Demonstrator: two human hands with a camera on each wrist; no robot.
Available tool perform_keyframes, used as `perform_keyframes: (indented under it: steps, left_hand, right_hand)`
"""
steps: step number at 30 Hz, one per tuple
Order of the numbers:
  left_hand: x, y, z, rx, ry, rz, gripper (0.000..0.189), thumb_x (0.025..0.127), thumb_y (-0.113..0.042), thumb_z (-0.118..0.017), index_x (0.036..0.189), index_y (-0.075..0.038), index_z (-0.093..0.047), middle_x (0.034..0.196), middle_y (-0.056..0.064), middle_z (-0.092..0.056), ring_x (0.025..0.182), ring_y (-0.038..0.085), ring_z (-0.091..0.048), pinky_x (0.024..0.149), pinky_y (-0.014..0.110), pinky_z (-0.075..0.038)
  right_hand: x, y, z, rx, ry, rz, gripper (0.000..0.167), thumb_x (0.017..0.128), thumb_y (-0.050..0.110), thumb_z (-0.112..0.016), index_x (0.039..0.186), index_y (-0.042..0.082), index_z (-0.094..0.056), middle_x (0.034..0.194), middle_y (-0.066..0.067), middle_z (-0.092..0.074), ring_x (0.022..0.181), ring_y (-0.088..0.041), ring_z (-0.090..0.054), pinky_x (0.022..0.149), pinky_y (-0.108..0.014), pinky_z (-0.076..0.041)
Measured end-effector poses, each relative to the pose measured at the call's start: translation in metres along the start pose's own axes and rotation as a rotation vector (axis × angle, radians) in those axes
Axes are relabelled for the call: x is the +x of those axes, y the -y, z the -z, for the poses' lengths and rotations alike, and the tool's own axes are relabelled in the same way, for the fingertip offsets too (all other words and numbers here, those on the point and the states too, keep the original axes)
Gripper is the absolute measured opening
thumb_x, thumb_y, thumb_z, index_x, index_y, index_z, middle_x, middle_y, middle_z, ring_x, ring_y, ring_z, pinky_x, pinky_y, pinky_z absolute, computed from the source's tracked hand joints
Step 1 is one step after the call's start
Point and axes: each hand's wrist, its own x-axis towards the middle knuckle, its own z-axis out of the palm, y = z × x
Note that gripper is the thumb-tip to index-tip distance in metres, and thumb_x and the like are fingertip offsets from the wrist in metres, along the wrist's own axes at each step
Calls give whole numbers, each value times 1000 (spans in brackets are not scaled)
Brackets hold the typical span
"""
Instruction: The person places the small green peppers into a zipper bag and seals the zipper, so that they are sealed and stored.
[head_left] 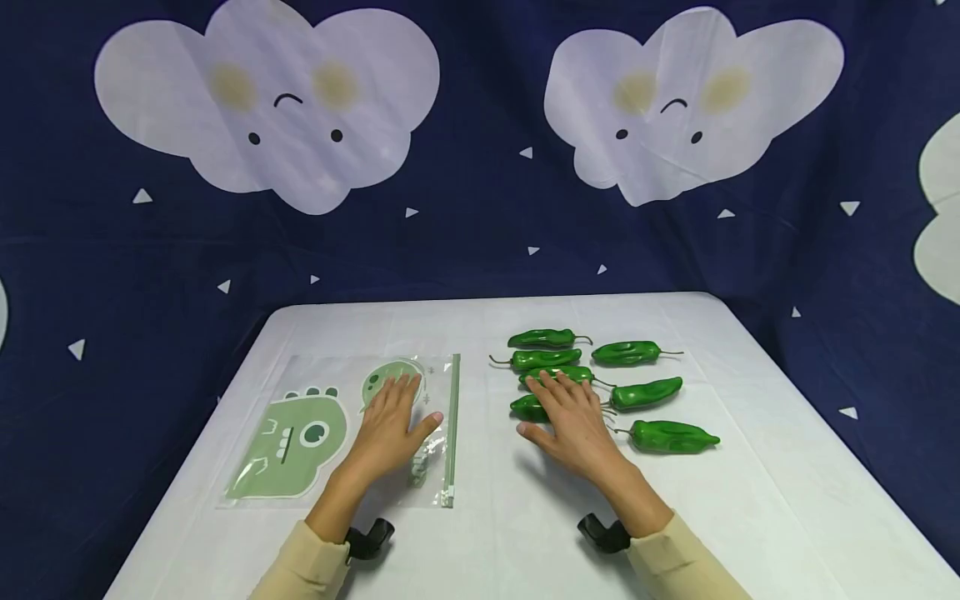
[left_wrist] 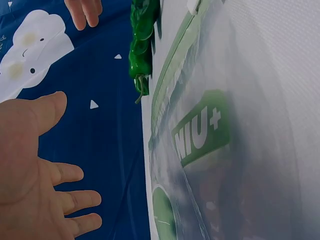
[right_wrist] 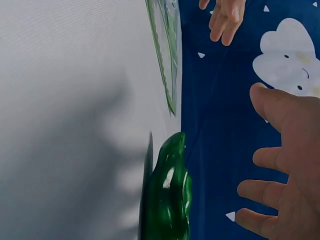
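A clear zip bag (head_left: pixel 300 367) with green cartoon monster prints and a green slider strip (head_left: pixel 453 425) lies flat on the left of the table. Over its right half hovers my left hand (head_left: pixel 390 429), fingers straight and spread, holding nothing. My right hand (head_left: pixel 573 421) is stretched out above the green peppers on the right, also holding nothing. Its fingers overlap two of them, a middle pepper (head_left: pixel 536 377) and a lower-left pepper (head_left: pixel 528 407). In the right wrist view, a glossy pepper (right_wrist: pixel 167 200) lies on the table, apart from the spread fingers.
More peppers lie in two loose columns, among them a top pepper (head_left: pixel 543 338) and a front right pepper (head_left: pixel 671 437). A white cloth covers the table (head_left: pixel 487 533). Behind its far edge hangs a dark blue curtain (head_left: pixel 465 242) with cloud prints.
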Motion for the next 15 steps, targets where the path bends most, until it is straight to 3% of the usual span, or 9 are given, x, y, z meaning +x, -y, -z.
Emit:
perform_keyframes:
  steps: [15]
  left_hand:
    - [4, -1, -3, 3, 1, 0, 74, 91, -47, -54, 148, -7, -28, 152, 22, -27, 144, 42, -15, 114, 67, -20]
  right_hand:
    - [4, 4, -6, 33, 12, 35, 70, 85, 49, -64, 142, 16, -42, 147, -12, -42, 137, -38, -36, 113, -65, -24]
